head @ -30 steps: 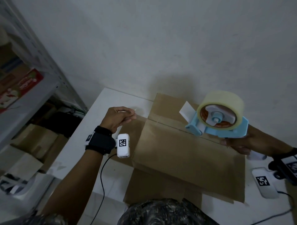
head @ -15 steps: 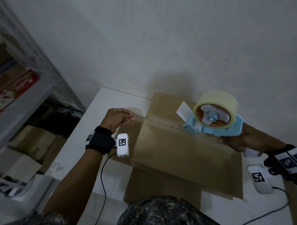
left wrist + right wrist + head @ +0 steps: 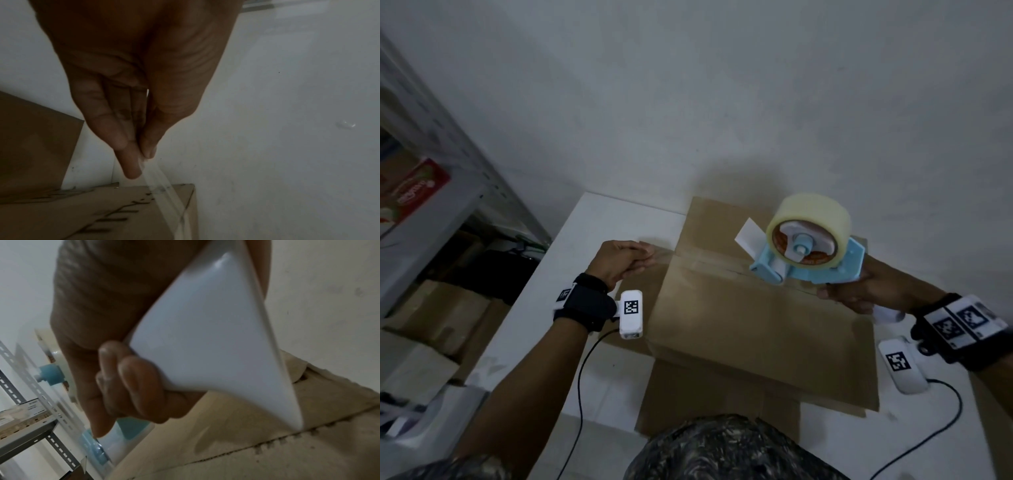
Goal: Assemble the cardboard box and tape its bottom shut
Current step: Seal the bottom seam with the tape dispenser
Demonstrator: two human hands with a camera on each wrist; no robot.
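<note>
A brown cardboard box (image 3: pixel 750 318) stands bottom-up on the white table (image 3: pixel 599 222), its two flaps meeting along a centre seam. My left hand (image 3: pixel 619 263) hovers just left of the box and pinches the free end of clear tape (image 3: pixel 158 178) between thumb and fingertips (image 3: pixel 131 164); the strip runs onto the box (image 3: pixel 102 216) along the seam. My right hand (image 3: pixel 859 291) grips the white handle (image 3: pixel 216 340) of a light-blue tape dispenser (image 3: pixel 808 253) with a clear tape roll, held over the seam at the box's middle right.
A metal shelf rack (image 3: pixel 441 192) with cartons stands to the left, more cardboard boxes (image 3: pixel 441 315) on the floor beneath. The white wall (image 3: pixel 722 102) runs close behind the table. Wrist-camera cables (image 3: pixel 941 425) trail over the table's front.
My right hand has drawn the dispenser slightly left along the seam. My left hand has stayed in place, pinching the tape end.
</note>
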